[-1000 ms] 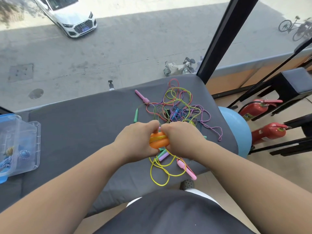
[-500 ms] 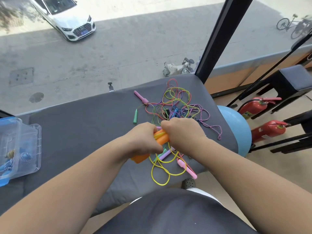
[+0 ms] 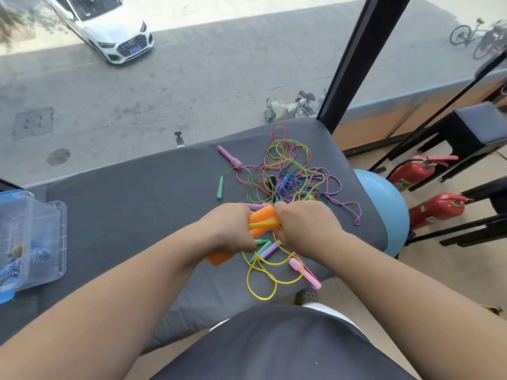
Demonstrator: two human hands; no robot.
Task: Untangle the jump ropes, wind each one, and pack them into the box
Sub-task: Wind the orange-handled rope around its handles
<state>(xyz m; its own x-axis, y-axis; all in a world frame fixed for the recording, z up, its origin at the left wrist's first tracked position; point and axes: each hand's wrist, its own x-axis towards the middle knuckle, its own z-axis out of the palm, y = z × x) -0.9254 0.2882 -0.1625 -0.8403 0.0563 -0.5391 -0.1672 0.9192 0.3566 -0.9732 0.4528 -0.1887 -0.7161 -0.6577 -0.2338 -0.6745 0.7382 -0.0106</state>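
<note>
1. The left hand (image 3: pixel 227 229) has its fingers curled tight round a pair of orange handles (image 3: pixel 262 215), which stick out above and below the fist.
2. The right hand (image 3: pixel 307 226) meets it from 3 o'clock, fingers curled over the upper end of the same handles. Whether they also pinch the cord I cannot tell.
3. A yellow cord (image 3: pixel 264 222) crosses the handles in a few tight turns between the two hands. Its slack lies in loose loops on the grey bench (image 3: pixel 123 215) at 6 o'clock of the hands.
4. Among those loops lie a purple handle (image 3: pixel 267 249) and a pink handle (image 3: pixel 304 272), the pink one near the bench's front edge.
5. The tangle of ropes (image 3: pixel 288 176) lies just beyond the hands at 12 o'clock, with green, purple, pink, blue and yellow cords knotted together.
6. A green handle (image 3: pixel 220 187) and a second pink handle (image 3: pixel 229 156) rest at the tangle's 9 to 10 o'clock side.
7. The box (image 3: pixel 55 229), clear plastic with a blue lid, sits at 9 o'clock on the bench's left end, well apart from the hands. Blue-and-white wound ropes (image 3: pixel 41 255) lie inside.
8. A blue ball (image 3: pixel 384 209) sits beside the bench at 3 o'clock.
</note>
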